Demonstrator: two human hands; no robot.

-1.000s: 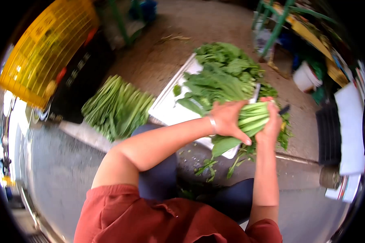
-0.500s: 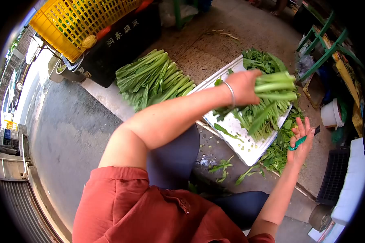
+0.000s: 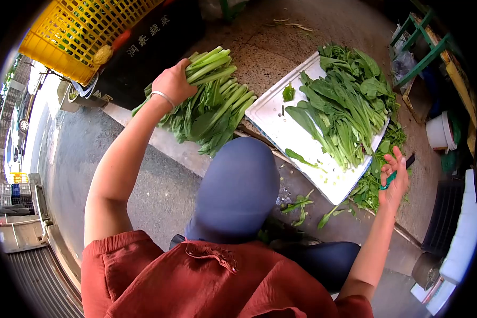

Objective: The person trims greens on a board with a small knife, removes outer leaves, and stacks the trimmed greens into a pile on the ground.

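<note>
Your left hand grips a bunch of greens at the leafy pile, apparently being laid there, which calls for loosening that grip, while your right hand, fingers half-curled, clasps a green-handled knife.

Place: roadside vegetable stall or shopfront, by the look
Black box: upper left, white lettering (ends 蔬菜, "vegetables")
Yellow crate: upper left corner
Leafy greens: heaped, right of centre
Road, car: left side
</note>
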